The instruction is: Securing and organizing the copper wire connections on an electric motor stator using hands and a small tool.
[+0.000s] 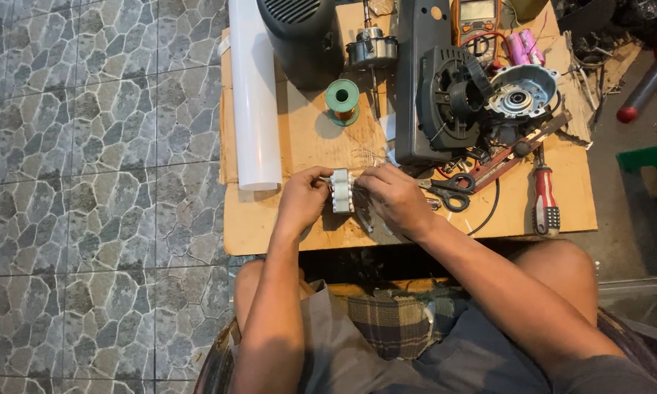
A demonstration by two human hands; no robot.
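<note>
A small grey metal stator core sits between both hands, just above a sheet of cardboard on the floor. My left hand grips its left side. My right hand closes on its right side, fingers pressed against the core's edge. Thin clear strips or wires stick out near the core's top and bottom; I cannot tell which.
On the cardboard lie a white plastic tube, a green spool of copper wire, a black fan housing, black-handled scissors, a red-handled screwdriver and a multimeter. Patterned stone floor tiles lie to the left.
</note>
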